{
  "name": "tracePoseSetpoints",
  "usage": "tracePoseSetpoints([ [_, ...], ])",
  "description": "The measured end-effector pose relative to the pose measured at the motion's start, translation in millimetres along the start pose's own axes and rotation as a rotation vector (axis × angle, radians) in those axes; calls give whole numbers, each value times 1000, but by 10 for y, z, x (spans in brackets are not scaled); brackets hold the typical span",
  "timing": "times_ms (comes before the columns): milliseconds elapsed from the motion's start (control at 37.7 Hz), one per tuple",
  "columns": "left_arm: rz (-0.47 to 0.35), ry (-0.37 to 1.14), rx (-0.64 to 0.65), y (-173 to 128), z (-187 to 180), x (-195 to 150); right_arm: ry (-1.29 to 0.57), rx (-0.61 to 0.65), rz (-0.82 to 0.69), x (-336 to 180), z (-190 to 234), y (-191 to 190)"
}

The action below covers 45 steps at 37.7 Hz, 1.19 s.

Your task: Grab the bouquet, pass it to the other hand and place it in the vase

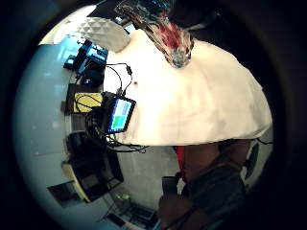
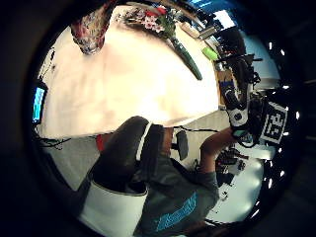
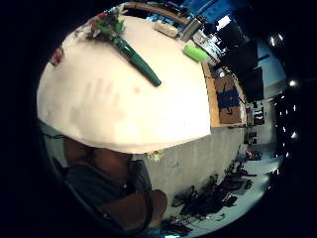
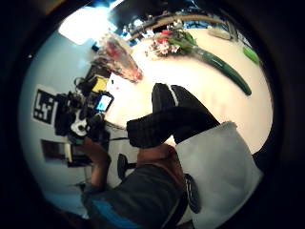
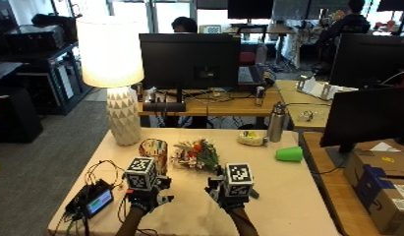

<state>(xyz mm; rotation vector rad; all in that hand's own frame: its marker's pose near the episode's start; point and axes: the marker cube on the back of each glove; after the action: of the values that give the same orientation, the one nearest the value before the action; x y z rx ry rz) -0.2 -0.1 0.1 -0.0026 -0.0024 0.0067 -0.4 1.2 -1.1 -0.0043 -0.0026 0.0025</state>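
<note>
The bouquet (image 5: 196,155) lies on the beige table (image 5: 286,196), red and white flowers beside the vase and its green wrapped stem (image 3: 136,59) pointing toward the right side. The patterned vase (image 5: 154,149) stands upright just left of the flowers. My left hand (image 5: 148,196) hovers near the table's front edge, in front of the vase. My right hand (image 5: 231,196) hovers level with it, in front of the stem end. Neither touches the bouquet. In the right thumb side palm view my fingers (image 4: 167,114) hang loosely curled and hold nothing.
A white lamp (image 5: 116,83) stands at the back left. A steel bottle (image 5: 275,123), a small pale object (image 5: 252,138) and a green cup (image 5: 290,154) lie at the back right. A small screen device (image 5: 94,200) with cables sits at the front left corner.
</note>
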Motion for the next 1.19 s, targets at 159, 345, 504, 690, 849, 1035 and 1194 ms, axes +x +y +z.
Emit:
tracePoseSetpoints([
  [159,6,9,0,-29,16,-3,-21,14,-9,-37,-7,-23],
  [345,8,19,0,-27,-14,7,-15,-6,-7,-18,-16,16],
  [504,2,26,-11,54,-83,76,-21,-3,-31,-27,12,13],
  [690,4,28,-2,52,-78,78,-26,-17,-64,-19,84,-1],
  [849,5,44,45,58,-61,79,-12,-37,-80,173,190,-38],
  [1035,15,78,89,41,18,125,-8,-47,-22,770,547,-310],
  [1194,14,93,90,16,80,143,-54,-22,50,1130,897,-661],
])
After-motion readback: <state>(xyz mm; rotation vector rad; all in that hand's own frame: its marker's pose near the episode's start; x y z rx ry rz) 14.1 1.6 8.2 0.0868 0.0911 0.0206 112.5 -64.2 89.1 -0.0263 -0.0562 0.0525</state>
